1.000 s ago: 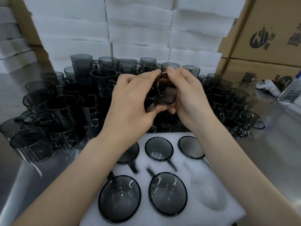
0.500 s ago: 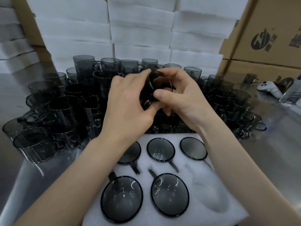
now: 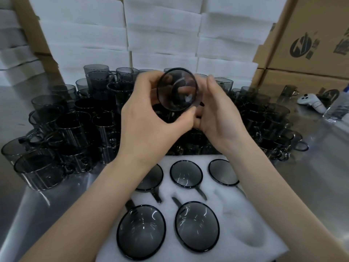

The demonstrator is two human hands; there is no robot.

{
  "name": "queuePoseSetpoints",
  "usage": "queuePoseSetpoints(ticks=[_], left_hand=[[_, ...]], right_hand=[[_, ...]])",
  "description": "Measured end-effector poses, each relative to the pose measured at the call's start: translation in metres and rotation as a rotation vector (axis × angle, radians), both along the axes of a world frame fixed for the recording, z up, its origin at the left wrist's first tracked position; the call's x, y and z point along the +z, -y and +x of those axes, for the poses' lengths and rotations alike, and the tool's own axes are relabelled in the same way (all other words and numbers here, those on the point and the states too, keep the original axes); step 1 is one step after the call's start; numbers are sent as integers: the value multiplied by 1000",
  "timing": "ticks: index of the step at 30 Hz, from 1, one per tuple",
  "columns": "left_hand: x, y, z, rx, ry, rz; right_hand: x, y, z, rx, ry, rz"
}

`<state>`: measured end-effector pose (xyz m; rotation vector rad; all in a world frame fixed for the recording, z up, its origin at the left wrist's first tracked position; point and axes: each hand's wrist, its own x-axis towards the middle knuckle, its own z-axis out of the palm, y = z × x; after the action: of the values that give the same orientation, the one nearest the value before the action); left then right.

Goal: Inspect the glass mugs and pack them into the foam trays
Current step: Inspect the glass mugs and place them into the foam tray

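Observation:
I hold one smoky grey glass mug (image 3: 177, 89) up above the pile, its open mouth turned toward me. My left hand (image 3: 149, 118) grips it from the left and below, fingers and thumb curled round its wall. My right hand (image 3: 217, 112) cups its right side, fingers fairly straight and partly hidden behind the glass. Below lies a white foam tray (image 3: 222, 210) with several mugs sunk in its pockets, such as one at the front (image 3: 197, 225). One pocket (image 3: 249, 233) at the front right holds nothing.
A dense crowd of loose grey mugs (image 3: 62, 129) stands on the steel table (image 3: 317, 176) behind and beside the tray. Stacked white foam trays (image 3: 162, 35) rise at the back, cardboard boxes (image 3: 309, 38) at the right. A white controller (image 3: 311, 102) lies far right.
The mug has been turned so that its mouth now faces me. My right hand has opened out from a pinching hold to a looser cupping one on the right.

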<state>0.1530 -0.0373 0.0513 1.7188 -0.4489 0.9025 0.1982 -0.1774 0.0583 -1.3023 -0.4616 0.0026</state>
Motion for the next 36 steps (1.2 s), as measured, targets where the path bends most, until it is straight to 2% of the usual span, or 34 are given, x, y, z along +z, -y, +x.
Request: queuePoseSetpoints(ticks=[3,6,9,13,16,18,21,26,31,33,36], left_hand=[[-1,-1,1,-162,-34,-116],[-2,-2,2,-213,-9,-58],[-4,-2,5,-143,1,33],[-6,-3,7,-59,-3,156],[-7,-4,7,-51,0,264],[-8,-4,6,-53,21,333],[-8,-2,5,-70,40,366],[-8,-2,5,-81,-8,255],[-7,-3,4,-91,-48,139],[-7,-3,4,-91,-51,144],[-7,-3,4,-59,-32,221]], right_hand=[[0,1,0,135,-18,2],[1,4,-1,117,53,31],[4,9,-4,93,160,26],[8,12,-9,-49,292,-84],[7,8,-15,-114,342,-86],[8,5,-15,-203,339,-80],[10,3,-11,-311,231,-1],[11,10,-8,-89,80,60],[15,27,-9,199,126,-11],[16,27,-9,212,130,-30],[15,20,-12,58,164,-108]])
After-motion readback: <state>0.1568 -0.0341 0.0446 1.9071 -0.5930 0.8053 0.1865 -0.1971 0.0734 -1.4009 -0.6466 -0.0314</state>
